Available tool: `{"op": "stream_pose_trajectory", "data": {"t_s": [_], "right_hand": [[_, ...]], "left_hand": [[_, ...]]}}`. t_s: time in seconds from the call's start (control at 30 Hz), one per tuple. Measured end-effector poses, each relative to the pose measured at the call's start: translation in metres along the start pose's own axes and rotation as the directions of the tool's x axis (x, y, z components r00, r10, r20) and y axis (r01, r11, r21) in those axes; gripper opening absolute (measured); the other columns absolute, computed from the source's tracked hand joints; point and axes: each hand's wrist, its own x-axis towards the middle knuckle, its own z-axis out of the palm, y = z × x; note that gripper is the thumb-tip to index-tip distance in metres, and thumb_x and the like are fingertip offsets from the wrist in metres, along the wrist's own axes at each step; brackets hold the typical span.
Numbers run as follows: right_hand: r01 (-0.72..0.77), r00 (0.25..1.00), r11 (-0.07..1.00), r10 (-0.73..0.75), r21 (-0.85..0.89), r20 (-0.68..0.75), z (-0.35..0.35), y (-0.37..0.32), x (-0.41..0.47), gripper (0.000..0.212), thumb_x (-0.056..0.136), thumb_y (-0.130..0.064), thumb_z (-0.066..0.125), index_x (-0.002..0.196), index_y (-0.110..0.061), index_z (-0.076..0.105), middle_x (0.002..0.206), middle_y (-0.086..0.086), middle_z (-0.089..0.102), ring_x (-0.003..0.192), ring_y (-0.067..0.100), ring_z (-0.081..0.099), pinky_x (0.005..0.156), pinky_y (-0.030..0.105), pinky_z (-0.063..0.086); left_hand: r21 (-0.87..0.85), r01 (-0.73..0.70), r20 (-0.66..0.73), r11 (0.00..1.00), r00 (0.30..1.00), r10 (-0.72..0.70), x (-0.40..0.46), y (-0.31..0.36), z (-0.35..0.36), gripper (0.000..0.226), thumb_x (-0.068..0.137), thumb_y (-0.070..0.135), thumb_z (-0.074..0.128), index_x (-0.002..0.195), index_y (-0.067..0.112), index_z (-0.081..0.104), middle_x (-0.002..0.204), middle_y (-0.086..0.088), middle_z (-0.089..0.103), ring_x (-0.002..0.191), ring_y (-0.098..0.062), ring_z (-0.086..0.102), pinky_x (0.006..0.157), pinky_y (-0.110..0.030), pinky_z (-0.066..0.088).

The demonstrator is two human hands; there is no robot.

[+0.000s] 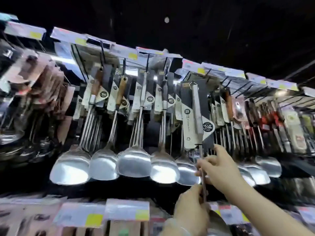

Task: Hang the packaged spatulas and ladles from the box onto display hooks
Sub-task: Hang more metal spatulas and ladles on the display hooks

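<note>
Steel utensil w/ card pkg [197,120] is held upright betw both hands, top of its handle up at a display hook [192,82] above the hands; can't tell if the hang hole is on the hook. R hand [219,169] wraps the thin shaft just below the card, fingers curled round it, index finger raised toward the card's lower edge. L hand [190,206] is lower, near the btm of frame, fingers closed on the same shaft just above the bowl end [217,220], which shows below and right of the L hand. L of both hands: row of hung spatulas [104,163], blades shiny, handles in card sleeves, hanging side by side and overlapping. R of the R hand: more hung utensils [265,166], blurred. Below the L hand, shelf-edge price tags [127,209] w/ yellow patches; text unreadable. Box not in view.
</note>
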Motion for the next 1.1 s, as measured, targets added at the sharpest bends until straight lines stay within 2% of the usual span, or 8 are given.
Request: {"op": "stream_pose_trajectory", "data": {"t_s": [0.1, 0.23, 0.33, 0.47, 0.57, 0.67, 0.9, 1.1], "right_hand": [[0.063, 0.998, 0.997, -0.065, 0.043, 0.026, 0.051, -0.034, 0.020, 0.058, 0.091, -0.004, 0.051, 0.140, -0.008, 0.022, 0.072, 0.006, 0.064, 0.060, 0.020, 0.063, 0.068, 0.039, 0.054], [0.050, 0.998, 0.990, -0.054, 0.133, 0.020, 0.093, -0.065, 0.043, 0.060, 0.091, -0.001, 0.049, 0.141, -0.009, 0.018, 0.084, 0.017, 0.060, 0.054, 0.021, 0.059, 0.050, 0.029, 0.049], [-0.011, 1.000, 0.969, 0.005, 0.248, 0.027, 0.111, -0.078, 0.062, 0.058, 0.091, 0.003, 0.045, 0.141, -0.014, 0.020, 0.082, 0.020, 0.051, 0.050, 0.021, 0.050, 0.038, 0.021, 0.042], [-0.086, 0.992, 0.940, 0.051, 0.331, 0.115, 0.126, -0.095, 0.081, 0.040, 0.095, 0.003, 0.038, 0.130, -0.013, 0.029, 0.070, 0.014, 0.044, 0.050, 0.019, 0.039, 0.036, 0.020, 0.038], [-0.046, 0.989, 0.950, -0.001, 0.309, 0.148, 0.134, -0.108, 0.091, 0.051, 0.094, 0.004, 0.038, 0.137, -0.021, 0.025, 0.068, 0.012, 0.043, 0.050, 0.019, 0.040, 0.033, 0.016, 0.038], [-0.007, 0.989, 0.954, -0.037, 0.301, 0.141, 0.139, -0.120, 0.107, 0.047, 0.095, 0.002, 0.038, 0.138, -0.012, 0.025, 0.070, 0.011, 0.045, 0.050, 0.019, 0.042, 0.031, 0.015, 0.039], [0.008, 0.987, 0.956, -0.055, 0.293, 0.153, 0.140, -0.125, 0.135, 0.042, 0.095, 0.003, 0.038, 0.135, -0.009, 0.031, 0.067, 0.009, 0.048, 0.052, 0.019, 0.045, 0.045, 0.027, 0.047], [-0.055, 0.980, 0.975, 0.012, 0.215, 0.196, 0.146, -0.105, 0.134, 0.028, 0.095, 0.000, 0.042, 0.123, 0.000, 0.040, 0.071, 0.011, 0.051, 0.054, 0.018, 0.050, 0.053, 0.030, 0.051]], "left_hand": [[0.036, -0.013, -0.058, 0.999, 0.998, 0.015, 0.001, -0.014, -0.068, 0.034, 0.085, 0.012, 0.053, 0.086, 0.044, 0.061, 0.081, 0.018, 0.067, 0.090, -0.007, 0.063, 0.075, -0.014, 0.044], [0.142, -0.008, -0.100, 0.990, 0.995, 0.023, 0.016, -0.026, -0.121, 0.021, 0.084, 0.012, 0.053, 0.103, 0.021, 0.056, 0.089, 0.000, 0.061, 0.094, -0.023, 0.061, 0.082, -0.030, 0.047], [0.136, -0.040, -0.126, 0.990, 0.990, 0.058, 0.027, -0.029, -0.141, 0.027, 0.083, 0.006, 0.051, 0.102, 0.025, 0.053, 0.090, 0.002, 0.062, 0.088, -0.019, 0.059, 0.077, -0.028, 0.047], [0.186, -0.028, -0.203, 0.982, 0.977, 0.066, 0.042, -0.030, -0.155, 0.038, 0.083, 0.006, 0.049, 0.115, 0.027, 0.047, 0.105, -0.003, 0.064, 0.100, -0.025, 0.060, 0.089, -0.039, 0.050], [0.229, -0.025, -0.271, 0.973, 0.959, 0.089, 0.053, -0.030, -0.165, 0.039, 0.086, 0.007, 0.050, 0.120, 0.023, 0.044, 0.117, -0.005, 0.060, 0.109, -0.027, 0.057, 0.094, -0.038, 0.047], [0.250, -0.036, -0.308, 0.968, 0.944, 0.114, 0.069, -0.026, -0.180, 0.037, 0.084, 0.005, 0.049, 0.117, 0.022, 0.047, 0.111, -0.008, 0.061, 0.103, -0.029, 0.058, 0.090, -0.038, 0.049], [0.295, 0.004, -0.346, 0.956, 0.933, 0.103, 0.098, -0.023, -0.190, 0.032, 0.085, 0.004, 0.050, 0.112, 0.019, 0.054, 0.107, -0.008, 0.062, 0.100, -0.028, 0.060, 0.090, -0.037, 0.049], [0.267, 0.033, -0.292, 0.963, 0.955, 0.048, 0.097, -0.042, -0.179, 0.034, 0.083, 0.003, 0.051, 0.107, 0.026, 0.059, 0.087, 0.003, 0.053, 0.093, -0.024, 0.059, 0.085, -0.031, 0.048]]}}
